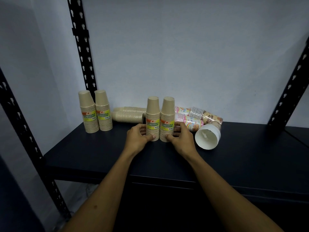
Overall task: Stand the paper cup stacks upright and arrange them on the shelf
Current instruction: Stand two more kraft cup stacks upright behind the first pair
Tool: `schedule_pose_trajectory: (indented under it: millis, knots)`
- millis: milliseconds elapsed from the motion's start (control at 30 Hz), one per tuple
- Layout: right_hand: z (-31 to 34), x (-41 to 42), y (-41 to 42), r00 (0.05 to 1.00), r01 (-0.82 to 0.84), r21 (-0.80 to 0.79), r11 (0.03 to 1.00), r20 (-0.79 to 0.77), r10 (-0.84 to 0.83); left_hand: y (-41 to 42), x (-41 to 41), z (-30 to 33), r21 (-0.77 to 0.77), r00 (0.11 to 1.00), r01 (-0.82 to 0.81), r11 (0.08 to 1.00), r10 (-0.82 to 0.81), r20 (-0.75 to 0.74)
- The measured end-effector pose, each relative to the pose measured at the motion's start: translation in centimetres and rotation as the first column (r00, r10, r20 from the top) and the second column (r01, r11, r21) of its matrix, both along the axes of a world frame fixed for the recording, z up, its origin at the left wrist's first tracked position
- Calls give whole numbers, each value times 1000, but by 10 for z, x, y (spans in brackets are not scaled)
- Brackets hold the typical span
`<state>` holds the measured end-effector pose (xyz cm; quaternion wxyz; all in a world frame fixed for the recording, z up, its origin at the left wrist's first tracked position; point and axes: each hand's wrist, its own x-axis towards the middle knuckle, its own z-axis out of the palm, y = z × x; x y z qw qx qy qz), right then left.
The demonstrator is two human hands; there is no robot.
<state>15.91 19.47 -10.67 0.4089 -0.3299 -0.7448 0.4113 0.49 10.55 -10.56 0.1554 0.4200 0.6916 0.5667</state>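
Right now we have both hands on the middle pair of brown cup stacks (159, 119), which stands upright, mouths down, near the centre of the dark shelf (93, 153). Our left hand (137, 139) curls round the pair's left stack, thumb pressed low on its front; our right hand (182, 139) curls round the right stack the same way, so the pair sits squeezed between our palms. Left of this pair, well apart, a second brown pair (95, 113) stands upright. Behind it lie toppled brown stacks (128, 114), and to its right patterned stacks (192, 119) and a white cup stack (207, 138) lie on their sides.
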Motion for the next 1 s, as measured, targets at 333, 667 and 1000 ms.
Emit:
schedule_pose_trajectory:
  millis: [333,667,1000]
  knots:
    - [0,0,-1,1000,-15,7,1000,-8,15,-6,0,1,6,1000,11,1000,-11,8]
    - [3,-12,-11,994,-92,63,994,61,88,-34,-4,1,-11,999,-35,999,35,7]
    - [7,-67,-44,967,-249,50,967,72,245,-86,-44,4,-10,981,-173,985,173,82]
